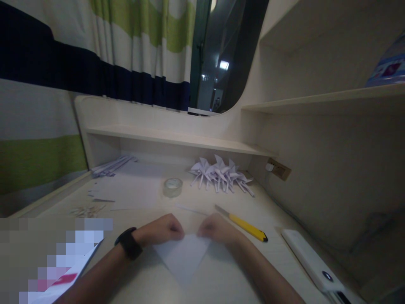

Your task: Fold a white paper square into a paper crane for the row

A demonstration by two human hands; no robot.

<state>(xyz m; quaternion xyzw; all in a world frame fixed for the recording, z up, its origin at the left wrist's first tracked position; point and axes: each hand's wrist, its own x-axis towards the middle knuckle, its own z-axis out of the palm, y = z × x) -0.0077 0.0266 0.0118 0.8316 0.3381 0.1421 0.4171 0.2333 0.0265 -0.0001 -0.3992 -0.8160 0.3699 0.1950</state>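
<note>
Paper (183, 257) lies on the wearer's side of the left hand (164, 230) and right hand (215, 228), one corner pointing back toward the body; its far edge runs crosswise from one hand to the other, and neither is clearly nearer. The left hand curls narrow on the far left of that edge, the right hand pinches the far right, though blur hides exactly how the fingertips sit. The paper is thin, matt and white, roughly triangular, with no plainly longer axis. Under it spreads the pale, smooth tabletop (152, 289). Beyond the paper to the right slants a utility knife (248, 227), its handle slim and yellow; straight beyond the paper sits a glossy, clear tape roll (172, 188); farther beyond, to the right, crisp, pointed pinwheels (221, 171) bunch together; far to the left, thin paper sticks (114, 166) lie in a bundle
</note>
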